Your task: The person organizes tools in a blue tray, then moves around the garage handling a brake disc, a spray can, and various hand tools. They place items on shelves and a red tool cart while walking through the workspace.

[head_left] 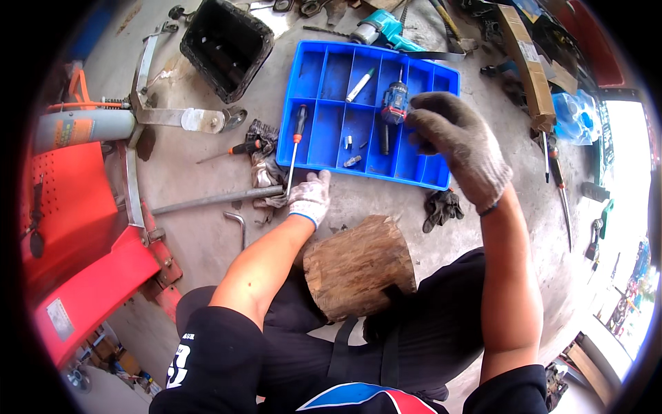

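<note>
A shallow blue tray (350, 104) with several compartments lies on the floor before me. My left hand (309, 198), in a light glove, is at its near left edge with fingers pressed together. Beside those fingers ends the shaft of a screwdriver (301, 124), its black-and-orange handle over the tray; the grip itself is hidden. My right hand (463, 141), in a brown-grey glove, hovers over the tray's right side, fingers curved and apart. Just left of its fingertips is a small blue-and-red power driver (395, 103) with a thin bit. The tray also holds a marker (360, 85) and small metal pieces (352, 161).
A wood block (359, 268) stands between my legs. Around the tray are a black bin (226, 50), a teal power tool (380, 29), a metal bar (217, 200), a dark glove (442, 209) and a long cardboard box (527, 69). Red machinery (96, 255) stands left.
</note>
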Motion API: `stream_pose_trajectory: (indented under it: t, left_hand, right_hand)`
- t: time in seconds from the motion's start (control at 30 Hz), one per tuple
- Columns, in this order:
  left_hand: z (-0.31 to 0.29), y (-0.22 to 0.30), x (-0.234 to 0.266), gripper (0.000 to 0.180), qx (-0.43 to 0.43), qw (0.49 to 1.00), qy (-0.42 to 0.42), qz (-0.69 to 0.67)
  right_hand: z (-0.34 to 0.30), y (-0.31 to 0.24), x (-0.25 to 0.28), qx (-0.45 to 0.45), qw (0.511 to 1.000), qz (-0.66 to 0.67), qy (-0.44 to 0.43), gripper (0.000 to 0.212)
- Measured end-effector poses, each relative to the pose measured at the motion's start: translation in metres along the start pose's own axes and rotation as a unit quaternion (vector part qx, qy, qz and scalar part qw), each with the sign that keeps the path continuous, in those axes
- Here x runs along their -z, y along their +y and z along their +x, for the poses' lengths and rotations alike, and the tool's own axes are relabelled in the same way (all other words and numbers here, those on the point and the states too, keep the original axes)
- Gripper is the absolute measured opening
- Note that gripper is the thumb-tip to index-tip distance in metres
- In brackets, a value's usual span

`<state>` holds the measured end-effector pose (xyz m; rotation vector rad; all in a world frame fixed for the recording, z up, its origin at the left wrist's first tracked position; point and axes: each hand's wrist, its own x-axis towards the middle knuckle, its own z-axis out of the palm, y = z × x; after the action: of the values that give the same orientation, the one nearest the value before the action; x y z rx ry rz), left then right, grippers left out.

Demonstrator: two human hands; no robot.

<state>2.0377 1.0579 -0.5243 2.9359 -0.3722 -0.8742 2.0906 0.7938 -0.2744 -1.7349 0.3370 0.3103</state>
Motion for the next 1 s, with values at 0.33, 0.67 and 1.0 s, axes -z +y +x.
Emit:
stream_pose_trajectory:
  t: [0.33,0.67,1.0]
  left_hand:
    - [0.02,0.01,0.004,0.052,0.166,0.967,-0.052,-0.185]
    - [-0.03,0.036,0.225,0.032,0.003,0.787,-0.426,-0.445]
    - [-0.23,0.079,0.283,0.022,0.044,0.754,-0.278,-0.594]
  right_hand:
    - [0.013,0.023,0.016,-0.004,0.999,-0.041,0.016,0.034]
    - [-0.034,-0.014,-0.035,0.044,0.979,-0.19,-0.064,0.048]
    - [-0.195,-0.01,-0.077,-0.138,0.966,0.208,-0.06,0.041]
